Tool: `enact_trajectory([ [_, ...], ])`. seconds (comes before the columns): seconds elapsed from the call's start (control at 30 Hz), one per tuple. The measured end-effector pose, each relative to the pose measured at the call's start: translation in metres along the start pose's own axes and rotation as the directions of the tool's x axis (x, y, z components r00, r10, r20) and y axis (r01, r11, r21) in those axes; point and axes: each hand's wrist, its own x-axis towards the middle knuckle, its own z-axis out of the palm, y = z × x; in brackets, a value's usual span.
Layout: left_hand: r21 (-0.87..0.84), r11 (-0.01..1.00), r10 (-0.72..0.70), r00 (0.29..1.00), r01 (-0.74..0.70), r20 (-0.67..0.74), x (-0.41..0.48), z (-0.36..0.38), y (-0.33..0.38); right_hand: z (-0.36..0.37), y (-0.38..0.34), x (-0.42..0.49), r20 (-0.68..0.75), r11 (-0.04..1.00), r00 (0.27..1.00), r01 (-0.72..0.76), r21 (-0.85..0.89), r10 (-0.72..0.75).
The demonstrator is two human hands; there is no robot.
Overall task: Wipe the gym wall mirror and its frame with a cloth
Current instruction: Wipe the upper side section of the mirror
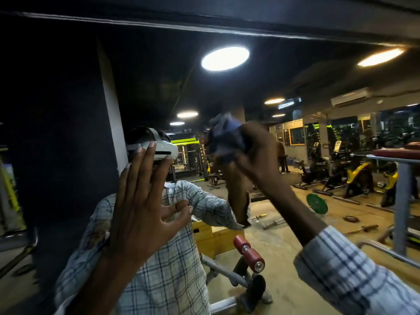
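the wall mirror (284,235) fills nearly the whole view, showing the gym floor, machines and ceiling lamps in reflection, so the glass is the surface being worked on. its frame (204,28) shows only as a dark band with a pale edge running across at 12 o'clock. the left hand (141,201), at about 8 o'clock from centre, has its fingers spread and straight and holds nothing; reflected fingertips meet it by the thumb, so it appears to lie flat against the glass as a brace. the right hand (256,155), just right of centre towards 2 o'clock, is clenched around a bunched dark blue cloth (225,137), which sits against the glass just above centre, at 12 o'clock. judging from this, the wipe is under way on the middle of the glass, and the top band of the frame looks not yet reached. how much glass is already clean i cannot tell: no streaks, wet patches or dust lines show in the dim light. the side and bottom edges of the frame are cut off. the cloth is smeared by motion blur, so its folds and exact contact are unclear. a bench with red rollers (248,253) at 5 o'clock may be real or reflected; i cannot tell which.
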Motion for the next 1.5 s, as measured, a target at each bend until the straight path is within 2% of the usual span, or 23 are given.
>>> enact_trajectory([
  [0.07, 0.01, 1.0, -0.02, 1.0, 0.02, 0.017, 0.004, 0.006, 0.017, -0.013, 0.006, -0.009, 0.265, 0.993, 0.957, 0.121, 0.011, -0.12],
  [0.1, 0.013, 0.999, -0.031, 0.999, 0.031, 0.024, 0.005, 0.009, 0.025, -0.025, 0.014, -0.006, 0.3, 0.989, 0.943, 0.148, -0.002, -0.141],
  [0.13, 0.016, 0.999, -0.04, 0.999, 0.04, 0.026, 0.006, 0.012, 0.034, -0.039, 0.028, 0.0, 0.26, 0.99, 0.957, 0.137, -0.015, -0.129],
  [0.2, 0.028, 0.998, -0.051, 0.998, 0.05, 0.034, 0.008, 0.019, 0.051, -0.063, 0.055, 0.012, 0.025, 1.0, 1.0, 0.011, 0.015, -0.012],
  [0.27, 0.036, 0.997, -0.075, 0.996, 0.073, 0.043, 0.011, 0.029, 0.064, -0.067, 0.07, 0.011, -0.14, 0.994, 0.984, -0.111, 0.024, 0.113],
  [0.33, 0.056, 0.993, -0.106, 0.994, 0.104, 0.037, 0.016, 0.04, 0.075, -0.054, 0.062, -0.005, 0.01, 0.999, 0.999, -0.042, 0.018, 0.042],
  [0.43, 0.069, 0.987, -0.143, 0.99, 0.142, 0.002, 0.019, 0.053, 0.085, -0.059, 0.062, -0.02, 0.351, 0.99, 0.926, 0.128, 0.055, -0.14],
  [0.5, 0.076, 0.987, -0.141, 0.99, 0.141, -0.01, 0.019, 0.056, 0.085, -0.073, 0.077, -0.008, 0.255, 0.994, 0.961, 0.1, 0.048, -0.109],
  [0.6, 0.113, 0.985, -0.13, 0.991, 0.132, -0.026, 0.019, 0.057, 0.084, -0.082, 0.085, 0.001, -0.09, 0.99, 0.993, -0.069, 0.124, 0.08],
  [0.63, 0.121, 0.983, -0.138, 0.99, 0.14, -0.029, 0.02, 0.058, 0.085, -0.077, 0.078, -0.003, -0.089, 0.989, 0.993, -0.06, 0.137, 0.073],
  [0.73, 0.107, 0.981, -0.16, 0.986, 0.164, -0.045, 0.021, 0.061, 0.092, -0.065, 0.066, -0.027, 0.291, 0.981, 0.942, 0.13, 0.146, -0.168],
  [0.8, 0.097, 0.983, -0.151, 0.987, 0.156, -0.054, 0.02, 0.064, 0.094, -0.077, 0.082, -0.026, 0.373, 0.982, 0.91, 0.153, 0.109, -0.183],
  [0.9, 0.104, 0.984, -0.136, 0.989, 0.142, -0.065, 0.019, 0.071, 0.097, -0.098, 0.115, -0.017, 0.036, 0.999, 0.999, 0.011, 0.046, -0.013],
  [0.97, 0.104, 0.983, -0.141, 0.987, 0.149, -0.079, 0.019, 0.075, 0.101, -0.097, 0.113, -0.031, -0.059, 0.993, 0.996, -0.059, 0.103, 0.066],
  [1.07, 0.09, 0.986, -0.129, 0.988, 0.137, -0.089, 0.021, 0.082, 0.11, -0.084, 0.094, -0.065, 0.271, 0.982, 0.957, 0.06, 0.179, -0.108],
  [1.13, 0.09, 0.988, -0.116, 0.989, 0.124, -0.088, 0.023, 0.085, 0.115, -0.096, 0.104, -0.061, 0.362, 0.973, 0.912, 0.132, 0.188, -0.194],
  [1.17, 0.09, 0.988, -0.116, 0.989, 0.124, -0.091, 0.024, 0.086, 0.117, -0.103, 0.115, -0.052, 0.297, 0.978, 0.94, 0.12, 0.171, -0.167],
  [1.23, 0.085, 0.988, -0.12, 0.988, 0.128, -0.098, 0.024, 0.088, 0.119, -0.115, 0.126, -0.036, 0.01, 0.99, 1.0, -0.008, 0.141, 0.007],
  [1.3, 0.077, 0.989, -0.117, 0.987, 0.126, -0.109, 0.024, 0.089, 0.12, -0.104, 0.12, -0.039, -0.204, 0.973, 0.96, -0.161, 0.167, 0.194],
  [1.33, 0.078, 0.989, -0.115, 0.987, 0.123, -0.11, 0.024, 0.09, 0.12, -0.092, 0.109, -0.046, -0.177, 0.969, 0.966, -0.154, 0.192, 0.188],
  [1.4, 0.077, 0.991, -0.103, 0.989, 0.111, -0.105, 0.024, 0.091, 0.121, -0.071, 0.089, -0.061, 0.083, 0.974, 0.996, 0.025, 0.225, -0.045],
  [1.43, 0.072, 0.992, -0.101, 0.99, 0.108, -0.101, 0.024, 0.091, 0.122, -0.07, 0.088, -0.058, 0.215, 0.969, 0.965, 0.103, 0.224, -0.152],
  [1.5, 0.069, 0.992, -0.098, 0.991, 0.104, -0.089, 0.024, 0.09, 0.121, -0.08, 0.105, -0.026, 0.244, 0.967, 0.945, 0.173, 0.188, -0.217],
])
